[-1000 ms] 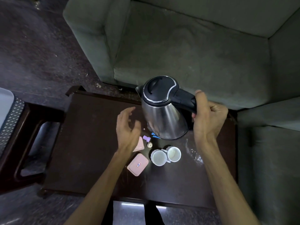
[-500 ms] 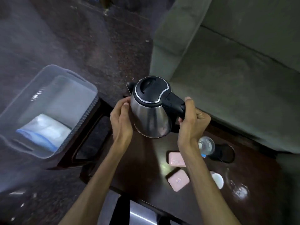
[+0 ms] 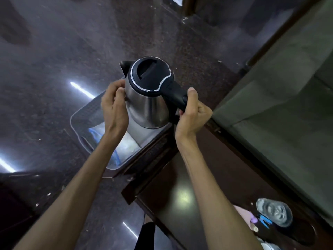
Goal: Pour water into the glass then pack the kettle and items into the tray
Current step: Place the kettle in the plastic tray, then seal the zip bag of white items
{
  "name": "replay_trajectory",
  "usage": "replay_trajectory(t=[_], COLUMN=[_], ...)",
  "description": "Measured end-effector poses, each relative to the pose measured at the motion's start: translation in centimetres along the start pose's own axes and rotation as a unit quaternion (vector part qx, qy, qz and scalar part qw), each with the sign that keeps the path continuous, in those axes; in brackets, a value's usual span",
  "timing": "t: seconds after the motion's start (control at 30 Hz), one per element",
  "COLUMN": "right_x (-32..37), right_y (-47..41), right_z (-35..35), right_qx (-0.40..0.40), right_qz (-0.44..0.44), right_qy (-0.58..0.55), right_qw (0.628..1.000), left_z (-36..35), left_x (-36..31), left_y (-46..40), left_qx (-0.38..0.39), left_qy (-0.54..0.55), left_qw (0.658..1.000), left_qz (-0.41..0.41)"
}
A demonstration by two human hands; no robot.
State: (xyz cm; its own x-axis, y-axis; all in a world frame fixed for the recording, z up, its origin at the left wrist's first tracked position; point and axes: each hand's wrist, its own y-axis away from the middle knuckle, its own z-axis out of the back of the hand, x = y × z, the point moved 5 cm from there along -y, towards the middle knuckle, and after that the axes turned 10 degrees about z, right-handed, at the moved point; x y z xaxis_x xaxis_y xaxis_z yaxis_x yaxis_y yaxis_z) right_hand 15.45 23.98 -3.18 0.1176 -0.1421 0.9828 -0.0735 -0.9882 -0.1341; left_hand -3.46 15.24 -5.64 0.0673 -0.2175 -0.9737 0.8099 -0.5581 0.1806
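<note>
Two hands on kettle (image 3: 147, 105), held between them: right hand (image 3: 193, 116) clamped round handle (image 3: 177, 96), left hand (image 3: 114, 107) cupped against steel side. Hung just above tray (image 3: 84, 112), under left hand. Judged heavy, rigid, slick-walled; handle the best grip.

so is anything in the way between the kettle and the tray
Nothing visible. The kettle hangs right over the open tray; only a flat bag lies on its floor.

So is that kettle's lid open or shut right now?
Shut. The kettle is held upright and its black lid sits flush on top, with no gap showing.
</note>
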Motion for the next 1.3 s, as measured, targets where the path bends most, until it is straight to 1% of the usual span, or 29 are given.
replay_trajectory(t=[0.07,0.17,0.23,0.3,0.33,0.4,0.5,0.6,0.67,0.73,0.77,0.8,0.83,0.9,0.97,1.07,1.17,1.23,1.3], right_x=[-2.1,-5.4,-7.3,-8.6,-9.0,-9.7,-9.8,-8.7,-7.9,-7.3,-7.1,-6.8,-6.6,-6.3,-6.1,-5.3,-4.1,-2.9,-1.4], right_y=[0.2,0.4,0.6,0.7,0.7,0.5,0.4,0.5,0.8,1.8,2.5,3.3,4.2,5.7,7.0,8.2,8.7,8.8,8.7], right_z=[-2.2,-4.3,-5.0,-5.1,-5.1,-4.9,-4.8,-3.8,-1.7,1.2,2.5,3.7,4.9,7.2,9.0,10.7,11.1,11.3,11.4], right_qx=[0.002,-0.001,-0.007,-0.011,-0.01,-0.012,0.012,0.021,-0.016,-0.078,-0.101,-0.112,-0.114,-0.108,-0.1,-0.077,-0.034,-0.007,0.014], right_qz=[-0.003,-0.016,-0.022,-0.025,-0.028,-0.035,-0.038,-0.033,-0.04,-0.06,-0.068,-0.074,-0.078,-0.091,-0.112,-0.145,-0.169,-0.169,-0.156], right_qy=[0.0,0.006,0.018,0.026,0.026,0.021,0.031,0.06,0.084,0.079,0.073,0.07,0.068,0.066,0.066,0.045,0.016,-0.001,-0.013], right_qw=[1.0,1.0,1.0,0.999,0.999,0.999,0.999,0.997,0.996,0.992,0.99,0.989,0.988,0.988,0.986,0.985,0.985,0.986,0.988], left_z=[1.3,3.1,4.9,6.9,7.7,8.8,9.6,9.3,8.5,7.5,7.0,6.7,6.3,5.6,5.3,4.9,4.5,4.1,3.3], left_x=[1.4,3.6,4.8,5.3,5.5,6.4,8.7,10.1,10.4,10.7,10.8,10.7,10.4,9.2,7.6,4.0,0.1,-2.1,-4.4], left_y=[-1.8,-3.6,-4.0,-3.7,-3.3,-2.2,-0.2,1.1,1.3,1.3,1.3,1.2,1.2,1.3,1.4,1.8,3.3,5.1,7.3], left_qx=[0.002,-0.002,-0.018,-0.023,-0.014,0.039,0.158,0.245,0.279,0.303,0.313,0.32,0.322,0.301,0.264,0.198,0.137,0.107,0.108], left_qy=[-0.009,-0.037,-0.105,-0.226,-0.308,-0.456,-0.6,-0.677,-0.71,-0.723,-0.722,-0.714,-0.698,-0.65,-0.6,-0.51,-0.406,-0.321,-0.245], left_qw=[1.0,0.998,0.994,0.974,0.95,0.883,0.772,0.672,0.616,0.577,0.567,0.567,0.578,0.624,0.685,0.8,0.893,0.938,0.963], left_qz=[0.006,0.042,0.037,-0.011,-0.046,-0.103,-0.139,-0.173,-0.196,-0.228,-0.243,-0.257,-0.274,-0.314,-0.318,-0.247,-0.141,-0.07,-0.017])
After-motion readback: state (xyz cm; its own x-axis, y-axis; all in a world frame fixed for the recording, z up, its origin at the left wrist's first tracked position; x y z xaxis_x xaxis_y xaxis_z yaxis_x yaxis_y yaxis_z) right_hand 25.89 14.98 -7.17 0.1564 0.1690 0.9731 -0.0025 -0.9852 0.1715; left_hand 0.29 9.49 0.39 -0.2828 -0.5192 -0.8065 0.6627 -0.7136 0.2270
